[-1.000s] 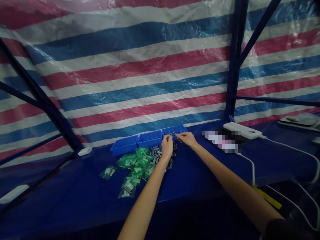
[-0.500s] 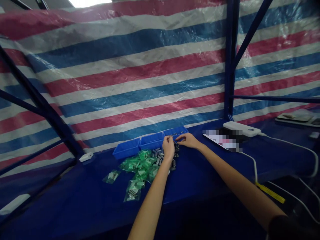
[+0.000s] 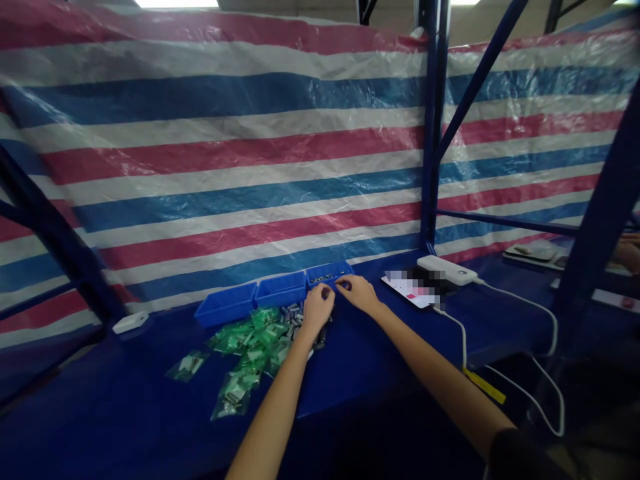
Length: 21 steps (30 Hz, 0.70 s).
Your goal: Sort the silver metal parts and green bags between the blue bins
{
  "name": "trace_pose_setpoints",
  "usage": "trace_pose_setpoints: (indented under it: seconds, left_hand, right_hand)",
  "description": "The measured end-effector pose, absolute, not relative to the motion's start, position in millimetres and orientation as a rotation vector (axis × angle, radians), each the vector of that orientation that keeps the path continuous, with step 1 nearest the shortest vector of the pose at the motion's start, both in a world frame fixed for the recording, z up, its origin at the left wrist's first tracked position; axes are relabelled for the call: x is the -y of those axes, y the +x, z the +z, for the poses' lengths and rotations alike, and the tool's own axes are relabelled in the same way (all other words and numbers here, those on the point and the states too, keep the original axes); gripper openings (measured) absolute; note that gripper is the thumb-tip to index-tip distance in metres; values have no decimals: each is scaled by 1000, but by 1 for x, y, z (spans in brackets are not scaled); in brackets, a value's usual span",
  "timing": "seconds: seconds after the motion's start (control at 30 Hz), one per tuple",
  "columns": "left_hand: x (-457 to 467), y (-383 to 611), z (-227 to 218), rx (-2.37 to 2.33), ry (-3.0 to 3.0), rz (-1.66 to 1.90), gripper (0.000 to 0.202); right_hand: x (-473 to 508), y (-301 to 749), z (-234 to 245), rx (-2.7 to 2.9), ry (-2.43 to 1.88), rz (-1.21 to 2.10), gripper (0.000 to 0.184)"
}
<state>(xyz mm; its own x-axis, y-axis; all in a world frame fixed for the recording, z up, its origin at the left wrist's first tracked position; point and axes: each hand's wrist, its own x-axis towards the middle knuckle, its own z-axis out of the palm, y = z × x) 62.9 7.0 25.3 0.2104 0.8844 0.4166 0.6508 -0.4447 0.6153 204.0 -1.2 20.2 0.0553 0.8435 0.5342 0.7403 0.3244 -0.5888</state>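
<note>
My left hand (image 3: 317, 308) and my right hand (image 3: 357, 292) meet fingertip to fingertip in front of the rightmost blue bin (image 3: 329, 273), which holds small metal parts. Both hands are pinched on something tiny that I cannot make out. Under my left hand lies a heap of small dark-and-silver parts (image 3: 295, 315). To the left of it spread several small green plastic bags (image 3: 250, 343) with parts inside.
Two more blue bins (image 3: 250, 300) stand left of the first, along a striped tarp wall. A phone (image 3: 413, 289) and a white power bank (image 3: 448, 270) with cables lie at the right. Blue rack posts (image 3: 431, 133) rise behind. Another person's hand (image 3: 629, 252) shows at far right.
The camera has swung right and up, so the scene has slid left. My hands have drawn back from the bin and closed together just in front of it.
</note>
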Motion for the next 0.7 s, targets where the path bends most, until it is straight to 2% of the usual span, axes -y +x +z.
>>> trace_pose_setpoints:
  seconds: [0.2, 0.33, 0.47, 0.57, 0.7]
  left_hand:
    - [0, 69, 22, -1505, 2641, 641, 20]
    - [0, 70, 23, -1503, 2688, 563, 21]
    - [-1, 67, 23, -1486, 2675, 558, 21]
    - [-3, 65, 19, -1451, 2674, 610, 20]
    - [-6, 64, 17, -1435, 2677, 650, 19]
  right_hand:
    - [23, 269, 31, 1479, -1264, 66, 37]
    - [45, 340, 21, 1444, -1442, 75, 49]
    - [64, 394, -1, 1392, -1539, -2, 52]
    - [71, 415, -12, 1373, -1538, 131, 56]
    - [79, 432, -13, 1364, -1418, 172, 49]
